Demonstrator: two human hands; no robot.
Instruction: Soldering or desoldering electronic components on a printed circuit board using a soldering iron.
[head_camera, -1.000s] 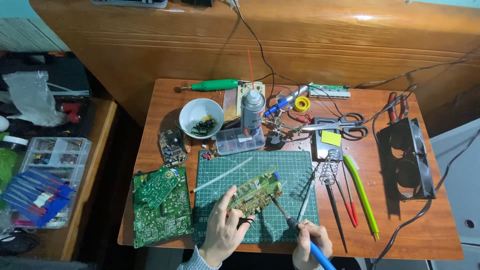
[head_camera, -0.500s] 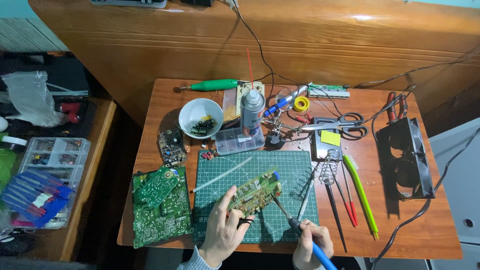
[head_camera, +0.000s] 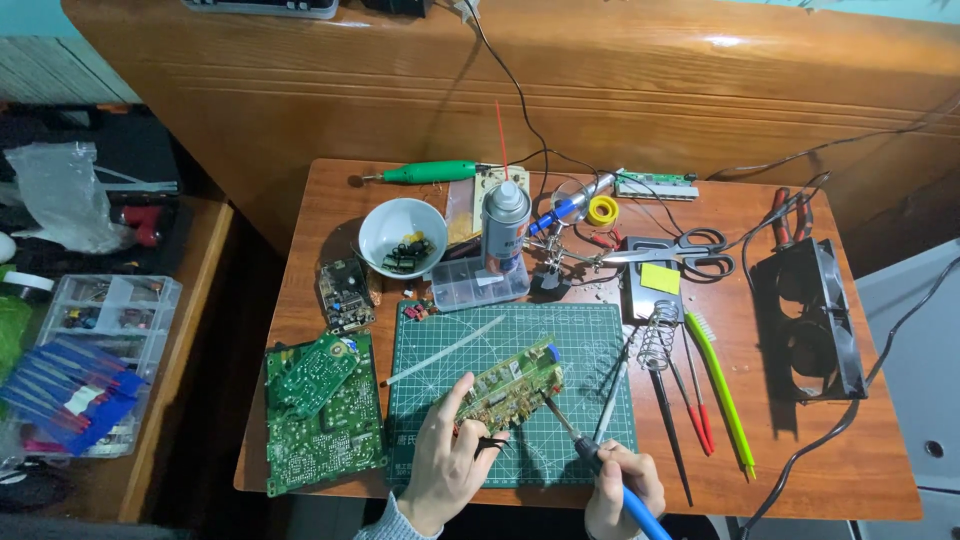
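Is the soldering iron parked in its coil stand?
No, the right hand holds the soldering iron, tip at the circuit board; the coil stand sits empty.

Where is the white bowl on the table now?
In the head view, the white bowl stands at the table's far left, between the green-handled tool and the spray can.

Left hand (head_camera: 447, 465) grips small circuit board (head_camera: 510, 385), tilted, over green cutting mat (head_camera: 590, 340). Right hand (head_camera: 622, 485), at table's (head_camera: 800, 470) near edge, holds blue-handled soldering iron (head_camera: 590, 455), tip touching board's right end.
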